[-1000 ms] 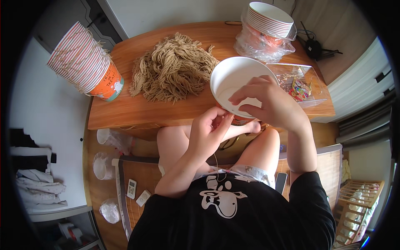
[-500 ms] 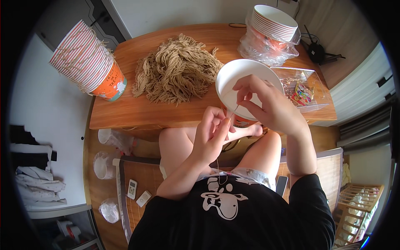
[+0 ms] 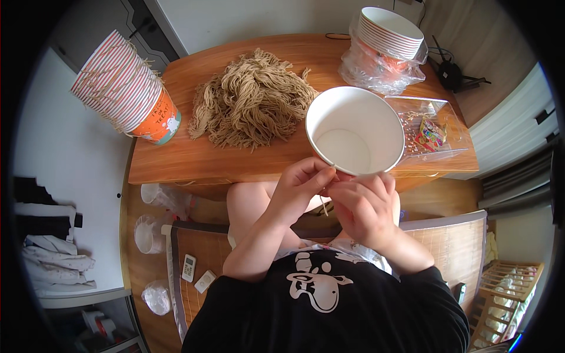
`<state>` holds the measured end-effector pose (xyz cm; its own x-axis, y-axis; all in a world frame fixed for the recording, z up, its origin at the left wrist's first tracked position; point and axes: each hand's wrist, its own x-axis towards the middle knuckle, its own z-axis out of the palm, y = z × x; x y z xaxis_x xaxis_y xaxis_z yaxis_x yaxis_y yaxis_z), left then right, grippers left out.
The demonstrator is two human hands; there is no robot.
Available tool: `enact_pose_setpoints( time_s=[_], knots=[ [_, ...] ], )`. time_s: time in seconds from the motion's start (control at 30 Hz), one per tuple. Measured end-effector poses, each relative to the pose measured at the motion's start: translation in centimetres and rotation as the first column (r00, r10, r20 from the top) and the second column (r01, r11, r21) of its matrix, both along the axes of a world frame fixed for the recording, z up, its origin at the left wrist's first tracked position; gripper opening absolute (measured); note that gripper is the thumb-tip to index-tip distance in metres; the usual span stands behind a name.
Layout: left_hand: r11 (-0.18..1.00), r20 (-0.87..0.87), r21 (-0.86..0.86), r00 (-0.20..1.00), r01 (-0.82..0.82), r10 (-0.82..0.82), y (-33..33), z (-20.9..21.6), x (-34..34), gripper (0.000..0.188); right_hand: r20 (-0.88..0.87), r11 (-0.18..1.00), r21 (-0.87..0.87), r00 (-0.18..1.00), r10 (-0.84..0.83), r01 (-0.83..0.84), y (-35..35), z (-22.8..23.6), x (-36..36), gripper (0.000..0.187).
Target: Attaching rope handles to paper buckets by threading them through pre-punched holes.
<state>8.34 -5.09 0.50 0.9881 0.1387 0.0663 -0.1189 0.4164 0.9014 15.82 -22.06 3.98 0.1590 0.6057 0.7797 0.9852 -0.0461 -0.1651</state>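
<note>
A white-lined paper bucket (image 3: 342,150) stands at the table's near edge, its mouth tilted toward me. At its near rim my left hand (image 3: 303,191) pinches a thin beige string (image 3: 324,206) between thumb and forefinger; a length of it dangles below the fingertips. My right hand (image 3: 368,206) is closed too, its slightly blurred fingertips meeting the left ones on the string just under the rim. Exactly how the string passes through the bucket's wall is hidden by my fingers. Left of the bucket lies a big heap of beige strings (image 3: 250,100).
A tall stack of striped orange paper buckets (image 3: 120,88) with strings leans at the table's left. Plastic-wrapped buckets (image 3: 385,50) stand at the back right. Beside my bucket lies a clear tray (image 3: 453,138) with small beads and a colourful packet. A white remote (image 3: 188,268) lies left of me.
My right hand has come down out of the bucket's mouth to the near rim, beside my left hand. The string that was stretched between my hands is now gathered at the rim.
</note>
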Motion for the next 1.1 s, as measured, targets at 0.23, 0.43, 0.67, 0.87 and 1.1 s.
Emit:
enact_pose_setpoints(
  time_s=[0.23, 0.43, 0.67, 0.87, 1.1],
  knots=[
    [1.000, 0.074, 0.022, 0.997, -0.013, 0.011, -1.0, 0.2, -0.3, 0.020, -0.157, 0.964, 0.188, 0.975, -0.160, 0.189, 0.8, -6.2, -1.6, 0.050],
    [1.000, 0.139, 0.007, 0.990, -0.015, 0.014, -1.3, -0.3, -0.1, 0.022, -0.124, 0.946, 0.234, 0.972, -0.198, 0.223, 1.3, -6.6, -0.3, 0.052],
    [0.977, 0.161, 0.165, 0.981, -0.136, 0.109, -1.2, -0.4, 0.0, 0.022, -0.595, 0.953, 0.303, 0.782, 0.187, 0.002, 0.4, -5.6, -1.4, 0.041],
    [0.786, 0.259, 0.487, 0.923, -0.380, 0.286, -0.8, -1.3, -0.3, 0.021, -0.736, 0.879, 0.469, 0.513, 0.441, -0.082, -0.4, -4.5, -2.1, 0.038],
    [0.958, 0.115, 0.113, 0.962, -0.262, 0.249, -1.7, -0.7, 0.0, 0.018, -0.493, 0.944, 0.319, 0.836, 0.243, -0.086, 0.5, -4.7, -2.1, 0.042]
  ],
)
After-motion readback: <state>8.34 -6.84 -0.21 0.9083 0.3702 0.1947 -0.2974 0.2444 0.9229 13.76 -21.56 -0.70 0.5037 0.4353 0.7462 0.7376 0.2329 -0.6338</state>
